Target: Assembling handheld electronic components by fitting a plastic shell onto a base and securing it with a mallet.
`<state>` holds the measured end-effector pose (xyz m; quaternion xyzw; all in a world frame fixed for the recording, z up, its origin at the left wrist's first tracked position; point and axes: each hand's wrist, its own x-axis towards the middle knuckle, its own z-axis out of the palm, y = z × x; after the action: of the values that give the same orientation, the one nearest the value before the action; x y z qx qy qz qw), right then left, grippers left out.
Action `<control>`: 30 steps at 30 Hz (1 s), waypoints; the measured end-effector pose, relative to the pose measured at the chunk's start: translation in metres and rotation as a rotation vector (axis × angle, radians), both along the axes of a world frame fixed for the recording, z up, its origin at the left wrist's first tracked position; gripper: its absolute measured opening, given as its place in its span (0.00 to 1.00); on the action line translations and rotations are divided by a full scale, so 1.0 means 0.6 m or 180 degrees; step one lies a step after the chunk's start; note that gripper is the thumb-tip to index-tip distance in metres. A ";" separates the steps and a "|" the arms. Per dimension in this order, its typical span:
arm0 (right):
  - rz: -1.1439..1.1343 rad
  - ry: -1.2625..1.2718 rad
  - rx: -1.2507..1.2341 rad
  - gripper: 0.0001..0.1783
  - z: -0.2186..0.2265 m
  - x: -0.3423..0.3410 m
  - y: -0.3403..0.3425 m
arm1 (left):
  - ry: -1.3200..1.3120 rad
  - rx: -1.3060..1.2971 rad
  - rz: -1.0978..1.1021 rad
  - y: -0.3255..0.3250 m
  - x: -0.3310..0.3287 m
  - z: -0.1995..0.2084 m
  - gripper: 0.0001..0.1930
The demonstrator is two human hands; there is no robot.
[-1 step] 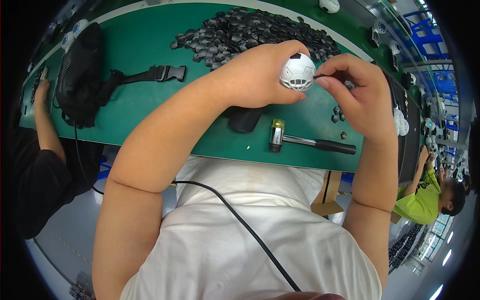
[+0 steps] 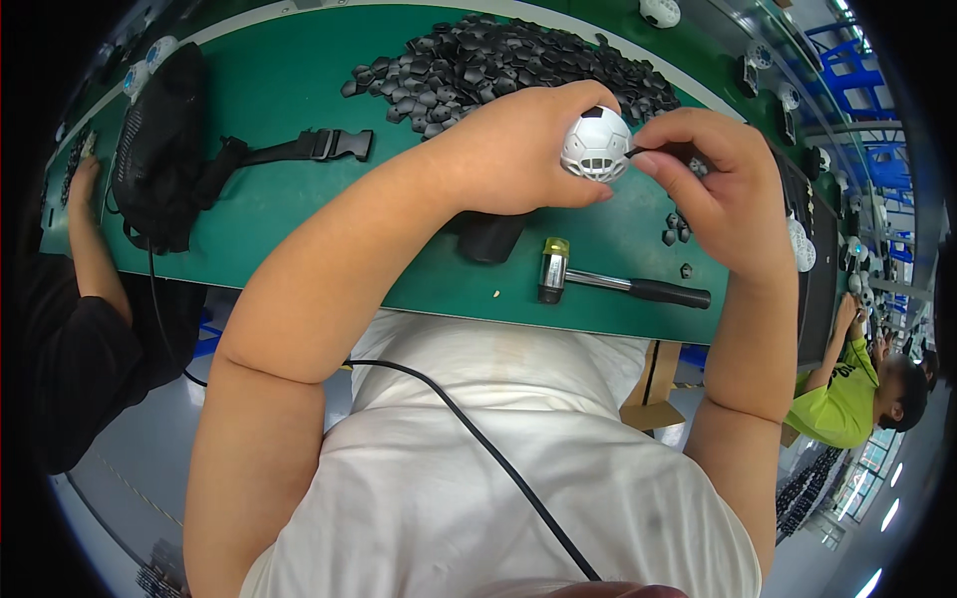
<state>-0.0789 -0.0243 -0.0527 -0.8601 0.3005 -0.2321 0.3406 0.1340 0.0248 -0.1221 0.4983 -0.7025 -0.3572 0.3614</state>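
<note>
My left hand [image 2: 543, 149] is wrapped round a white soccer-ball-shaped plastic shell [image 2: 596, 143] with black patches and slots low on its side. Against the ball's right side, my right hand [image 2: 718, 174] pinches a small black pentagonal piece [image 2: 635, 151] between thumb and forefinger; the fingers hide most of it. More dark bits show in the curl of that hand, too covered to make out. Below the hands lies a mallet [image 2: 623, 283] with a metal head, a yellow cap and a black grip. A black cylindrical object [image 2: 490, 237] sits partly under my left wrist.
A big heap of black pentagonal pieces [image 2: 498, 65] spreads over the far side of the green table [image 2: 289, 90]. Several loose ones [image 2: 676, 229] lie by my right wrist. At left are a black bag [image 2: 164, 149] and a buckled strap [image 2: 319, 145]. Co-workers sit on both sides.
</note>
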 end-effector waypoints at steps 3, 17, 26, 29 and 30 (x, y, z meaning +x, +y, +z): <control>0.0637 0.0360 -0.0654 0.07 0.016 0.004 -0.027 | -0.0177 -0.0039 0.0041 -0.002 -0.002 0.000 0.31; 0.1082 0.1588 -0.0552 0.10 0.061 0.052 -0.068 | -0.0253 0.0196 -0.0076 -0.002 -0.006 0.005 0.27; 0.0443 0.0456 -0.1014 0.15 0.011 -0.009 -0.034 | 0.0410 0.0338 -0.0104 -0.014 0.001 -0.021 0.25; 0.0937 0.1391 -0.0933 0.20 -0.038 -0.078 0.030 | 0.0896 0.0454 -0.0015 -0.017 0.004 -0.027 0.25; 0.0999 0.1820 -0.0766 0.20 -0.062 -0.097 0.060 | 0.0813 0.0442 0.0037 -0.017 0.001 -0.021 0.25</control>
<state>-0.1369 0.0119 -0.0901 -0.9601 0.2183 0.0396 0.1703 0.1344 0.0143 -0.1347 0.4766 -0.6215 -0.4633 0.4146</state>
